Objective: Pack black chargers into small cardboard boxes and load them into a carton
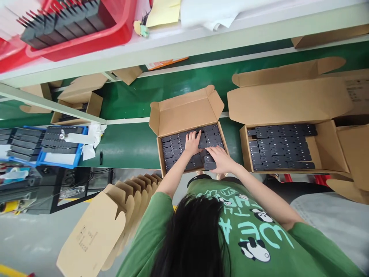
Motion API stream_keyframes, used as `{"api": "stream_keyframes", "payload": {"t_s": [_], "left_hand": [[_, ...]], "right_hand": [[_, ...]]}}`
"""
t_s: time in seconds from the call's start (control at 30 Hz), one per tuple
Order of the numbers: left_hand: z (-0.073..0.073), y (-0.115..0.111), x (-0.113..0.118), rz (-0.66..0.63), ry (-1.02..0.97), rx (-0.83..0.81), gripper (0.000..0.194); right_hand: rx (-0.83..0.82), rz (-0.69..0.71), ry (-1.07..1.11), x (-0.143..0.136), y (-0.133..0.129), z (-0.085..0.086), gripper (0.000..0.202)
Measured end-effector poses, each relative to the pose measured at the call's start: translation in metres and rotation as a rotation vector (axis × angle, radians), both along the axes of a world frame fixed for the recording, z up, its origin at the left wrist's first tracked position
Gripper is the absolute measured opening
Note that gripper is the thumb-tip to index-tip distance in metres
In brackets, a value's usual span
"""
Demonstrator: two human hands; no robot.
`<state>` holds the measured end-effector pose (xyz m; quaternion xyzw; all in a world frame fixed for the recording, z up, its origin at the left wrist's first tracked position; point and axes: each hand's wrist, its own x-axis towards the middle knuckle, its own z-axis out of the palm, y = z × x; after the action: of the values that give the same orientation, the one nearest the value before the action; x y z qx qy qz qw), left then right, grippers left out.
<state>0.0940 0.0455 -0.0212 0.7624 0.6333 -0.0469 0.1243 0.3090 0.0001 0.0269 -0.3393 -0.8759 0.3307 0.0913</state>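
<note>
So, bigger carton (331, 148) at your 2 o'clock: open, black parts (279, 148) rowed toward its 9 o'clock side. Smaller carton (184, 115) at 12 o'clock: open, packed with black plates (174, 148). Your left hand (192, 145) lies spread on them. Your right hand (221, 159), half-curled at that carton's 4 o'clock, touches a black block (209, 164); can't tell if gripped.
</note>
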Motion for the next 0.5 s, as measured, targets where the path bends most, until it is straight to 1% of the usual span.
{"api": "stream_keyframes", "payload": {"t_s": [0.07, 0.1, 0.13, 0.17, 0.2, 0.27, 0.33, 0.37, 0.4, 0.43, 0.5], "left_hand": [[0.006, -0.002, -0.009, 0.005, -0.058, 0.018, 0.112], [0.01, -0.005, -0.015, 0.019, -0.096, 0.033, 0.11], [0.015, -0.011, -0.022, 0.053, -0.138, 0.059, 0.104], [0.019, -0.019, -0.03, 0.108, -0.182, 0.094, 0.094], [0.024, -0.03, -0.039, 0.182, -0.225, 0.135, 0.08], [0.031, -0.06, -0.057, 0.357, -0.295, 0.202, 0.054], [0.037, -0.096, -0.076, 0.495, -0.295, 0.218, 0.038], [0.038, -0.114, -0.086, 0.525, -0.262, 0.205, 0.035], [0.04, -0.129, -0.095, 0.524, -0.21, 0.178, 0.035], [0.04, -0.143, -0.105, 0.492, -0.152, 0.137, 0.038], [0.041, -0.161, -0.122, 0.373, -0.043, 0.033, 0.049]], "right_hand": [[0.019, 0.075, -0.056, -0.013, 0.01, -0.013, 0.096], [0.022, 0.102, -0.088, -0.017, 0.012, -0.017, 0.096], [0.02, 0.119, -0.12, -0.018, 0.014, -0.02, 0.096], [0.019, 0.128, -0.149, -0.018, 0.015, -0.022, 0.096], [0.02, 0.132, -0.17, -0.017, 0.015, -0.022, 0.096], [0.04, 0.128, -0.189, -0.014, 0.013, -0.021, 0.095], [0.073, 0.101, -0.187, -0.011, 0.009, -0.019, 0.093], [0.088, 0.085, -0.185, -0.01, 0.008, -0.02, 0.093], [0.102, 0.073, -0.186, -0.009, 0.008, -0.02, 0.092], [0.113, 0.068, -0.188, -0.009, 0.008, -0.021, 0.092], [0.131, 0.084, -0.2, -0.01, 0.01, -0.024, 0.092]]}}
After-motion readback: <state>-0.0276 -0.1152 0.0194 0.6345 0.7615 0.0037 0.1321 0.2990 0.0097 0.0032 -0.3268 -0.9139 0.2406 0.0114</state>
